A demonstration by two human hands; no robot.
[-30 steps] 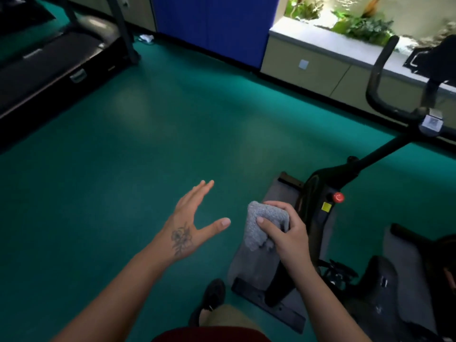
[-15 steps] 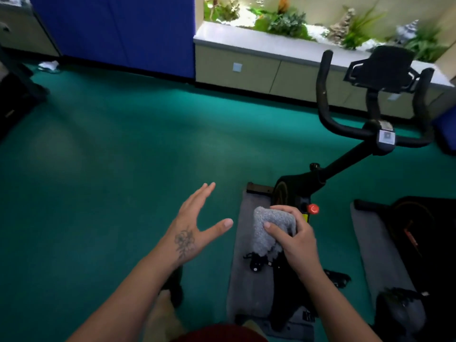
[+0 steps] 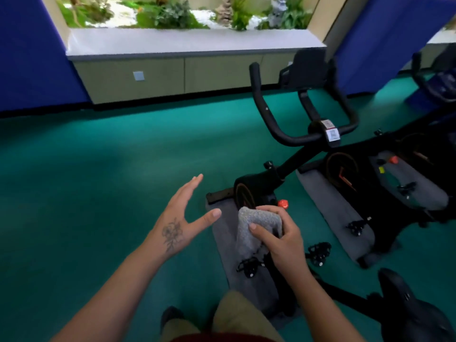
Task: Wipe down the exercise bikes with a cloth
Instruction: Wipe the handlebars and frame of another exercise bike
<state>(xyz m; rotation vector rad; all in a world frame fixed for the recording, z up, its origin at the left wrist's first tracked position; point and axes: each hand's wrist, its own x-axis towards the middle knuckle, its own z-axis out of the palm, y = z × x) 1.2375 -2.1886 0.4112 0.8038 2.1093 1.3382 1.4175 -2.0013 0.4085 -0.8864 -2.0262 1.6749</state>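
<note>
My right hand [image 3: 283,240] grips a bunched grey cloth [image 3: 254,228] just above the frame of a black exercise bike [image 3: 261,183], close to its red knob [image 3: 283,203]. The bike's handlebars [image 3: 291,137] rise to the upper right and its saddle [image 3: 409,309] sits at the lower right. My left hand [image 3: 182,220] hovers open to the left of the cloth, fingers spread, touching nothing. A second black bike [image 3: 385,183] stands further right.
Each bike stands on a grey mat [image 3: 333,208] on green floor [image 3: 86,193]. A low cabinet [image 3: 160,77] with a planter ledge runs along the far wall between blue panels [image 3: 32,58]. My knee [image 3: 237,314] and shoe [image 3: 170,314] show at the bottom.
My view has swung right, bringing the handlebars, the second bike and the saddle into sight. Both hands keep the same pose, the right still gripping the cloth by the bike frame.
</note>
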